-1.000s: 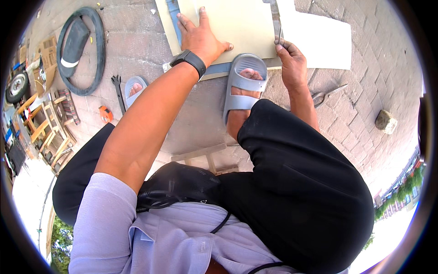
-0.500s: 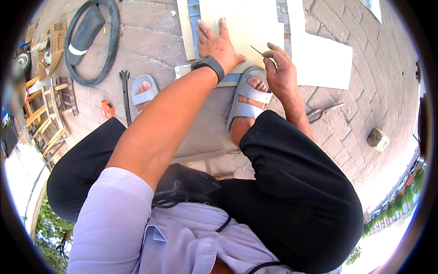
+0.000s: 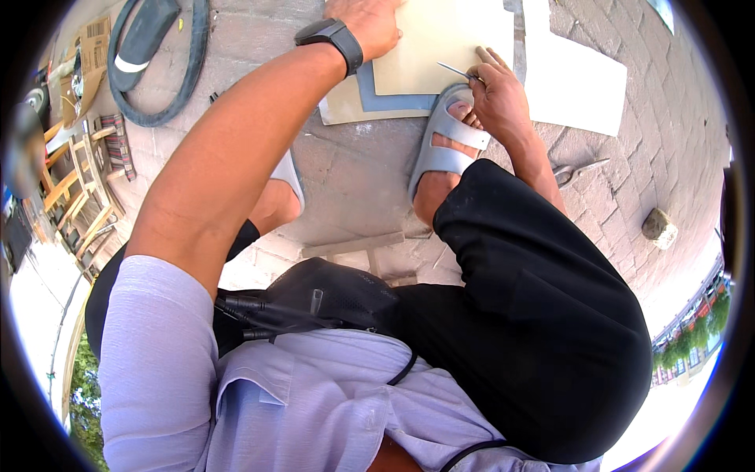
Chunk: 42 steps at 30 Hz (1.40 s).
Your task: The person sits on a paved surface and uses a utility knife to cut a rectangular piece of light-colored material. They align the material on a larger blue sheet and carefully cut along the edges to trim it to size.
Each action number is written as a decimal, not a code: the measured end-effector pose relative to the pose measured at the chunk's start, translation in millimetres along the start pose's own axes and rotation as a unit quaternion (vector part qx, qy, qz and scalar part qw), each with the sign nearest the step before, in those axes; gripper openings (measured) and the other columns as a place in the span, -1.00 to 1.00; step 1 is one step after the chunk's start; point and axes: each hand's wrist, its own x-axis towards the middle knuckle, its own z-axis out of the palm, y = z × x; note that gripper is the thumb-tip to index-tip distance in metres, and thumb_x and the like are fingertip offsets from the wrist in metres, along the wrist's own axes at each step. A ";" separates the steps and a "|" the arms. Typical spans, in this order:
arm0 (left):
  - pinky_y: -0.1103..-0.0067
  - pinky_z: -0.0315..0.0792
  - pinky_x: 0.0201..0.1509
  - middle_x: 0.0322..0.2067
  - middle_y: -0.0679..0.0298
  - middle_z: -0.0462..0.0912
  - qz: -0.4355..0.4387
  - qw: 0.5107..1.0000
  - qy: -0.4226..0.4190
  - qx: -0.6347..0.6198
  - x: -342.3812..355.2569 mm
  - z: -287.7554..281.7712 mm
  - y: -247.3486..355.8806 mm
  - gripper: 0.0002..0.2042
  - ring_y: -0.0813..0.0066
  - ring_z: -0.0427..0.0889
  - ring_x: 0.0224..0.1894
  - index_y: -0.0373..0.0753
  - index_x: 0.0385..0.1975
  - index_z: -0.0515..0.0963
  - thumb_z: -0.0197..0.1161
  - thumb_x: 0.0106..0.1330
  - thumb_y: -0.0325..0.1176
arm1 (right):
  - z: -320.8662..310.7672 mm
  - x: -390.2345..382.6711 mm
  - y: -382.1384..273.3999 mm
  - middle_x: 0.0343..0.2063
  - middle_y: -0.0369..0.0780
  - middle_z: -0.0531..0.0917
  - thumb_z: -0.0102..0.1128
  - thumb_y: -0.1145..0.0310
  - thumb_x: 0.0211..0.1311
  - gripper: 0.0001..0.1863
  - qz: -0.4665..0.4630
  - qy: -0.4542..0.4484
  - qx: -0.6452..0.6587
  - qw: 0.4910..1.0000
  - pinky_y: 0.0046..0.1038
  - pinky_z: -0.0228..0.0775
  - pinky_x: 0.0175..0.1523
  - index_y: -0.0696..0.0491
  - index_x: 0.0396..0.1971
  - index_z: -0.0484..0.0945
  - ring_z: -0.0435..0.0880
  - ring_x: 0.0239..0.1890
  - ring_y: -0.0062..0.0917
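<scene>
My left hand (image 3: 368, 23) lies at the upper edge of the view, over the left side of a cream sheet (image 3: 448, 39); its fingertips are mostly cut off. Beneath that sheet a blue-grey sheet (image 3: 389, 102) shows along the left and near edges, and a lower cream sheet (image 3: 342, 115) sticks out further. My right hand (image 3: 500, 90) is closed around a thin, pointed metal tool (image 3: 451, 69), its tip directed left over the top cream sheet. The right sandal (image 3: 450, 138) stands against the near edge of the sheets.
A white sheet (image 3: 582, 86) lies right on the paving. Nearby are scissors (image 3: 580, 171) and a stone block (image 3: 659, 228). At the left are a black rubber ring (image 3: 200, 63), a dark slab (image 3: 149, 35), a cardboard box (image 3: 94, 59) and a wooden frame (image 3: 79, 189).
My left hand has moved up and slightly left from where it lay spread on the cream sheet. More of the lower sheets shows at the near left. My left arm now hides the tape measure.
</scene>
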 end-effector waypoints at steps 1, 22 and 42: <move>-0.03 0.20 0.47 0.43 -0.32 0.18 0.024 0.998 0.049 0.043 2.8 4.7 -6.8 -0.32 -0.35 0.18 0.46 -0.27 0.23 0.54 0.50 0.09 -0.11 | 1.6 0.1 -0.4 0.24 0.04 0.57 0.22 0.45 0.27 -0.85 -0.001 0.001 -0.003 1.000 -0.20 0.40 0.36 0.14 -0.23 0.69 0.45 0.38 -0.07; 0.10 0.17 0.55 0.51 -0.35 -0.02 0.041 0.974 0.121 0.186 24.6 68.1 39.9 0.27 -0.50 0.04 0.51 -0.24 0.57 0.01 0.66 -0.11 0.15 | 7.0 -7.0 -1.3 0.28 0.09 0.53 0.45 0.43 -0.30 -0.57 0.018 0.019 -0.023 0.999 -0.33 0.41 0.40 0.14 -0.25 0.69 0.42 0.42 -0.11; -0.03 0.04 0.56 0.47 -0.52 -0.08 0.048 0.980 0.051 0.188 33.4 53.4 57.9 0.34 -0.44 -0.08 0.55 -0.33 0.57 -0.06 0.72 -0.17 0.06 | 4.3 -5.4 -9.6 0.21 0.19 0.56 0.30 0.49 -0.15 -0.77 0.029 0.021 0.011 0.999 -0.28 0.41 0.39 0.16 -0.38 0.63 0.43 0.40 -0.03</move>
